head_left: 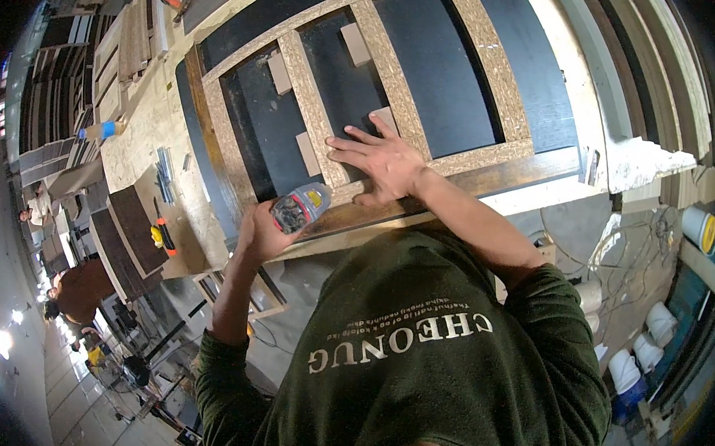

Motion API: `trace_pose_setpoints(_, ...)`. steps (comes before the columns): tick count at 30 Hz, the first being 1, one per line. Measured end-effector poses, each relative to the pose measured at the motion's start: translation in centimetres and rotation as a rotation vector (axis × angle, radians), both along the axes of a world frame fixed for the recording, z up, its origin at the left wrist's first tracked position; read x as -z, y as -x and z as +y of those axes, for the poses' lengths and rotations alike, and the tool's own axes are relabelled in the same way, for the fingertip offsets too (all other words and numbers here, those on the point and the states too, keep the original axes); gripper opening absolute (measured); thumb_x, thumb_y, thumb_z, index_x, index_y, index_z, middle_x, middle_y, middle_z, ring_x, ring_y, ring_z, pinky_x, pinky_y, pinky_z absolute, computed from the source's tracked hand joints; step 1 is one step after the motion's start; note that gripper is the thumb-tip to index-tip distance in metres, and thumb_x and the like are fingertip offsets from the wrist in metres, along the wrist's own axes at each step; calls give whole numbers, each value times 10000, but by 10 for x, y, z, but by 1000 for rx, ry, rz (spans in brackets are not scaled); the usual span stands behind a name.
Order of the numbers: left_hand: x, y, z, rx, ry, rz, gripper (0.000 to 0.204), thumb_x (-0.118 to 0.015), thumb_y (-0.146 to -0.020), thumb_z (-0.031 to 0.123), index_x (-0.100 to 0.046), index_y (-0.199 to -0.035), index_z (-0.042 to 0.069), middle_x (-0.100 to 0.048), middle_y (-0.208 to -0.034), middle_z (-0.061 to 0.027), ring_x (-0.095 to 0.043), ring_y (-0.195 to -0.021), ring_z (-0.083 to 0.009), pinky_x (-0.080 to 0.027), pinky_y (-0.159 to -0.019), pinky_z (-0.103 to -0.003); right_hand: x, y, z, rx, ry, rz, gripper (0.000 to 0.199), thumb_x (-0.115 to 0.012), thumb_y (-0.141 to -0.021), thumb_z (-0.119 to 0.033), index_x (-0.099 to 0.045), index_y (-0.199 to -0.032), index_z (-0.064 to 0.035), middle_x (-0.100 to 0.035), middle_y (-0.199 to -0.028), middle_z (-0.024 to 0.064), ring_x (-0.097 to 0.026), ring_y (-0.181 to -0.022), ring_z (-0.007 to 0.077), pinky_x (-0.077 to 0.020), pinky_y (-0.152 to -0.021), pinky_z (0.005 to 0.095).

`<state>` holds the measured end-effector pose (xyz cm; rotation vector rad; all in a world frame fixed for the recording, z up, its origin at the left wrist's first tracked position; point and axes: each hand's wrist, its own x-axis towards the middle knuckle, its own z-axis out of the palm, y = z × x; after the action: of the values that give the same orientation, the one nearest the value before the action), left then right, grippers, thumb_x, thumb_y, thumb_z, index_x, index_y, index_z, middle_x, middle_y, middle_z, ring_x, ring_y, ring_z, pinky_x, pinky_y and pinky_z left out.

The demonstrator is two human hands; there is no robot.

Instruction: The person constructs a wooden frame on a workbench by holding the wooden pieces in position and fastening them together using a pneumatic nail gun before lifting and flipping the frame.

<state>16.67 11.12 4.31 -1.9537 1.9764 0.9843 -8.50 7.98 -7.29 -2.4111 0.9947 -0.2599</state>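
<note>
My left hand point(261, 234) is closed round a grey-and-red power tool point(300, 208), by its look a cordless drill, at the near edge of a chipboard frame point(491, 65). The drill's tip is hidden. With its fingers spread, my right hand point(381, 165) lies flat on the frame where an upright bar meets the near rail. The frame rests on a black panel point(434, 71) with a brown wooden edge. Several small light-brown blocks, one a block point(355, 44) near the middle bar, sit against the bars; another is partly behind my right fingers.
A plywood-topped bench point(142, 162) carries the panel. At its left lie an orange-and-yellow hand tool point(162, 234), thin metal strips point(164, 174) and dark boards point(125, 232). Long boards point(634, 68) are stacked at the right. White buckets point(648, 353) stand lower right. People are far left.
</note>
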Motion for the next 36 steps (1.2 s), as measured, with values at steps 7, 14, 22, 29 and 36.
trace_pose_setpoints(7,19,-20,7,18,36,105,439,-809,-649,320,-670,-938,20,-694,-855,-154,-682,-835,-302,-529,-720,-370,-2,-1,0,-12,-5,45,871,-673,-681,-564,-384,-1411,-186,-296,-1515,5,-287,-1393,221,-89,-1164,514)
trace_pose_setpoints(14,16,1,1,27,-9,161,406,-817,-640,285,-673,-935,45,-686,-836,-157,-680,-829,-308,-524,-705,-370,0,1,1,13,13,12,862,-679,-675,-539,-398,-1404,-174,-313,-1507,13,-301,-1387,235,-101,-1159,519)
trace_pose_setpoints(22,31,-13,15,23,170,166,394,-815,-620,220,-667,-934,31,-687,-837,-164,-684,-831,-293,-531,-719,-365,4,9,2,-22,38,-139,804,-679,-692,-500,-428,-1379,-166,-344,-1486,65,-305,-1382,252,-138,-1147,524)
trace_pose_setpoints(29,26,4,17,33,231,74,420,-811,-612,224,-662,-941,9,-681,-860,-191,-679,-840,-320,-535,-714,-377,-11,134,-22,487,274,-123,642,-667,-756,-418,-475,-1326,-193,-370,-1455,89,-302,-1373,298,-196,-1100,585)
trace_pose_setpoints(36,41,-8,22,111,350,46,454,-819,-597,241,-662,-951,5,-682,-866,-199,-682,-828,-314,-538,-702,-377,27,230,-29,875,140,269,876,-537,-747,-711,-326,-1438,-216,-204,-1540,73,-110,-1440,280,-85,-1135,581)
